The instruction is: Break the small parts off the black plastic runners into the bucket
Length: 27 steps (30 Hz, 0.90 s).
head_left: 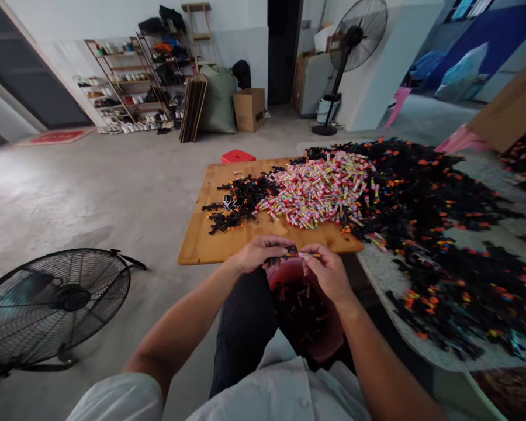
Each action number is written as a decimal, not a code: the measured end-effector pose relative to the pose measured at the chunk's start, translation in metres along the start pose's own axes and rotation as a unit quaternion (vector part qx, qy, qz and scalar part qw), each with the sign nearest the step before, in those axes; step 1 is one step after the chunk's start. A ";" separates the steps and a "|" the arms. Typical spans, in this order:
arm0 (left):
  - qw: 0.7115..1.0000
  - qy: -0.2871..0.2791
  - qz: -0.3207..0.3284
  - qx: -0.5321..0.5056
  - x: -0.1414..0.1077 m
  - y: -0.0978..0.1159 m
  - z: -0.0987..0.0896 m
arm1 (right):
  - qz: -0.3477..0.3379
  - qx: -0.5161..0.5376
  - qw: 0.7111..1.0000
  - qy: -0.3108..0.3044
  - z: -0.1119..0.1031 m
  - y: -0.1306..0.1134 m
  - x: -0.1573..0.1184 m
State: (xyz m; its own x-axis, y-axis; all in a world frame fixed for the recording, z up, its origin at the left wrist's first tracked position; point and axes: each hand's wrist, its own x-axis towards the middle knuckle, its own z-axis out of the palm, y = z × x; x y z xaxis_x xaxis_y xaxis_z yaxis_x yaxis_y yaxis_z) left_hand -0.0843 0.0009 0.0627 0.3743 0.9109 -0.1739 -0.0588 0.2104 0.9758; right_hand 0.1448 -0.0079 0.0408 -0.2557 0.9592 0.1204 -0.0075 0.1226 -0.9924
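Just over the near edge of the wooden table (197, 245), my left hand (259, 254) is closed on a small black toy gun (291, 250). My right hand (326, 270) pinches a small pink-and-white tube (303, 255) against the toy gun's end. Whether the two are joined I cannot tell, as fingers cover part of them. A heap of pink, white and yellow tubes (324, 190) lies beyond my hands on the table. Left of it is a smaller pile of black toy guns (241, 202) with orange bits. Below my hands, a red tub (333, 339) holds dark pieces.
A speckled grey table (383, 286) on the right carries large piles of black toy guns (447, 193). A floor fan (76, 299) stands at the left, a red stool (238, 156) behind the wooden table. Shoe racks (123, 82), a carton (249, 110) and a standing fan (355, 36) are farther back.
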 end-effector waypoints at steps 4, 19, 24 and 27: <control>1.000 -0.006 -0.012 0.009 -0.001 0.000 0.001 | 0.000 -0.012 1.000 -0.002 0.000 0.000 0.000; 0.992 -0.058 -0.105 -0.043 -0.001 0.000 -0.009 | 0.003 -0.102 0.985 -0.142 -0.012 -0.032 0.007; 0.990 -0.081 -0.091 -0.067 0.001 -0.011 -0.014 | -0.006 -0.119 0.981 -0.152 -0.012 -0.032 0.005; 0.994 -0.090 -0.067 -0.012 0.005 -0.008 -0.021 | 0.004 -0.109 0.982 -0.156 -0.013 -0.022 0.004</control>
State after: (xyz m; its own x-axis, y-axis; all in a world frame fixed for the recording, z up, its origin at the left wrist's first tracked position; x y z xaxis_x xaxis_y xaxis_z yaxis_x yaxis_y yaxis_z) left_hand -0.1009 0.0109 0.0509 0.5402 0.7961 -0.2727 -0.0195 0.3358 0.9417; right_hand 0.1559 -0.0031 0.0638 -0.5385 0.8400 0.0656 0.1945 0.1997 -0.9604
